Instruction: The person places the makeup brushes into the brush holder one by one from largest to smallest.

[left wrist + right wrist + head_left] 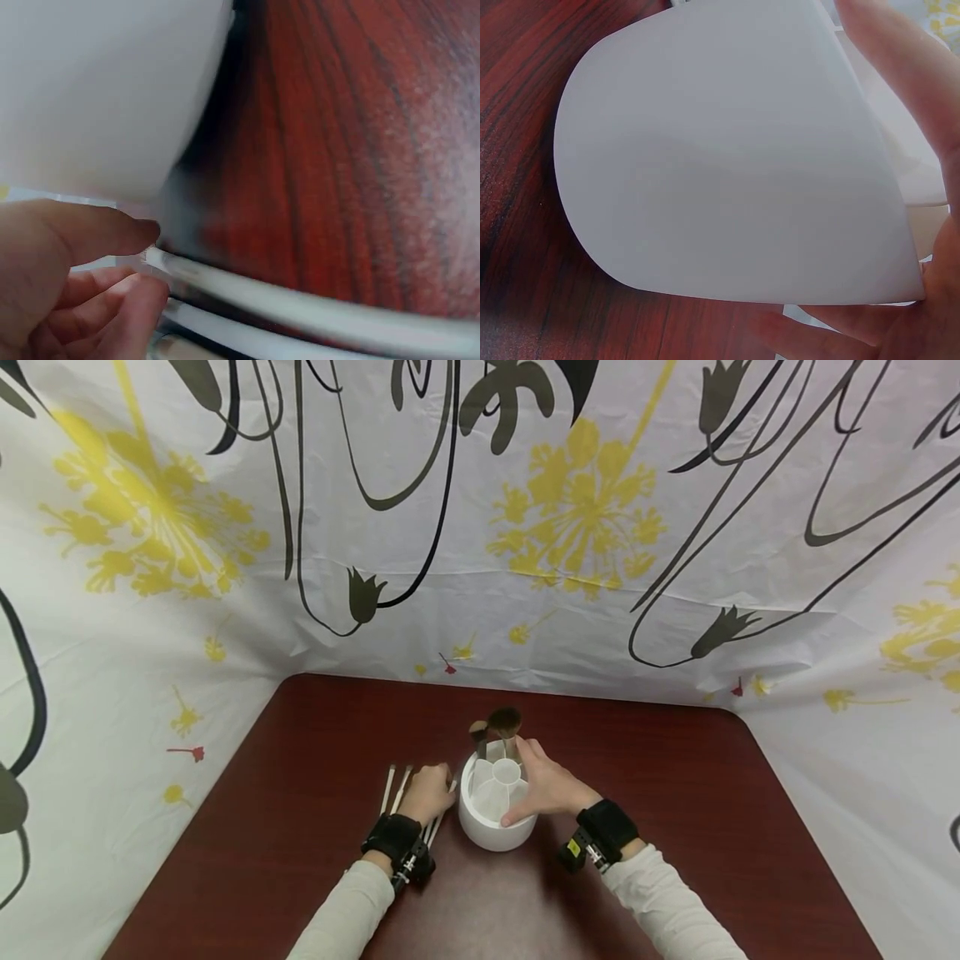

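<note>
A round white divided organizer [495,837] stands upright on the table, its top split into compartments. Two makeup brushes stand in its far compartments, a large fluffy one [505,721] and a smaller one [478,731]. My right hand [555,785] grips the organizer from the right, thumb at the near rim and fingers toward the far side. Left of the organizer, my left hand [426,795] is low over several pale brush handles. Its thumb and fingertips pinch the end of one brush [247,289], slightly blurred in the left wrist view.
More pale-handled brushes [387,787] lie side by side on the dark red wooden table [675,793], partly hidden under the left hand and wrist. A white cloth [450,552] with printed flowers hangs behind the table and at both sides.
</note>
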